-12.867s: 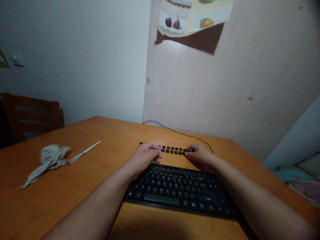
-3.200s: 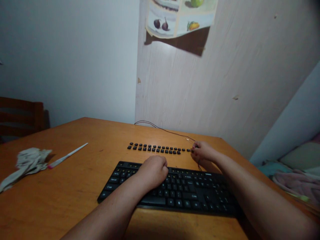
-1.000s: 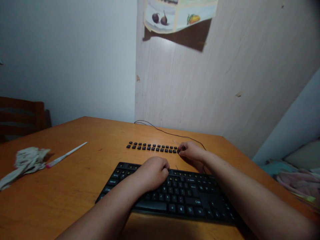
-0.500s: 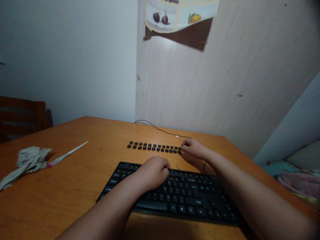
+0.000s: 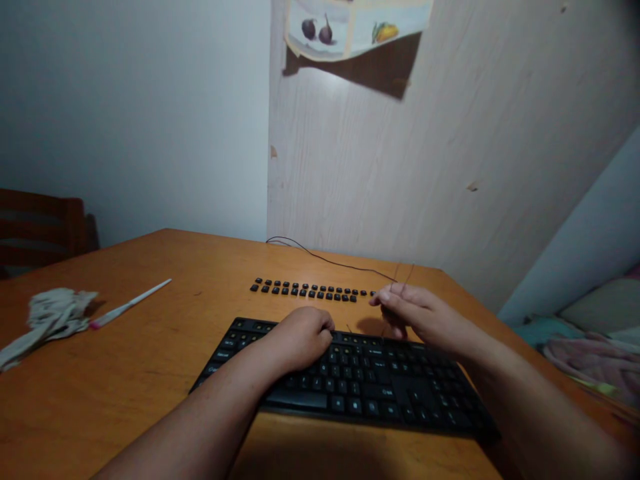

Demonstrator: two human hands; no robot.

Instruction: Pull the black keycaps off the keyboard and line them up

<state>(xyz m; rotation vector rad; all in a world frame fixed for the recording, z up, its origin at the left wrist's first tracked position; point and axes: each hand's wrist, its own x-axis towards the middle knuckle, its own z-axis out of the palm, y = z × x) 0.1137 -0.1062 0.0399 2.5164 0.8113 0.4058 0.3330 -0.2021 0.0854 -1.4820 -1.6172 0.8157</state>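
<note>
A black keyboard (image 5: 300, 400) lies in front of me, several small pale spots showing where keycaps are off in its upper rows. My left hand (image 5: 303, 337) rests closed on its upper part; what the curled fingers hold, if anything, is hidden. Over the keyboard's back edge, my right hand (image 5: 405, 310) pinches a thin wire tool (image 5: 411, 273), whose two fine prongs stick up past the fingers. Beyond the keyboard, loose black keycaps (image 5: 312, 290) lie in two rows, the right end of the far row close to my right fingertips.
On the left of the wooden table (image 5: 165, 380) lie a crumpled pale cloth (image 5: 57, 313) and a white stick-like object (image 5: 133, 303) with a pink end. A black cable (image 5: 325, 259) runs along the back. A chair (image 5: 40, 227) stands at left; bedding (image 5: 595, 360) is at right.
My right hand has drawn back from the right end of the keycap rows toward the keyboard, and the wire now points up. My left hand stays on the keyboard. The view has shifted slightly.
</note>
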